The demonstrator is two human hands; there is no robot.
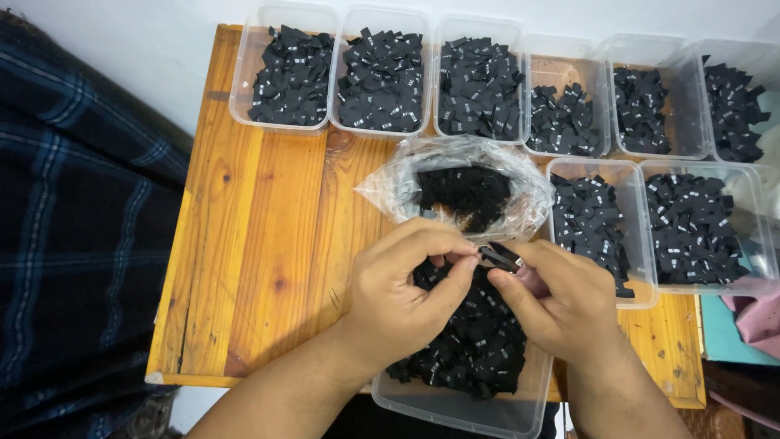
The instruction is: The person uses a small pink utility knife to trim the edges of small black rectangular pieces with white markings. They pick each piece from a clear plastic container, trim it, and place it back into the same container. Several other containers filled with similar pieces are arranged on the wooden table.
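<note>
Nearest, a clear tub point(455, 410) of black labels sat under both hands; left hand point(406, 297) and right hand point(561, 305) pinched one small black label point(500, 257) between fingertips, lying crosswise between them, above the tabletop point(260, 244).

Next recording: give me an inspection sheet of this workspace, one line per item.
Surface: wooden table, scuffed, against a white wall.
Job's things: small black fabric label pinched between both hands; clear tub of black labels under the hands at the near edge.
Clutter: open plastic bag of labels mid-table; eight more clear tubs of labels along the back and right.
Grippers: left hand and right hand, fingers meeting on the label.
Cables: nothing seen.
Surroundings: dark plaid fabric to the left; pink and teal cloth at the right edge.
</note>
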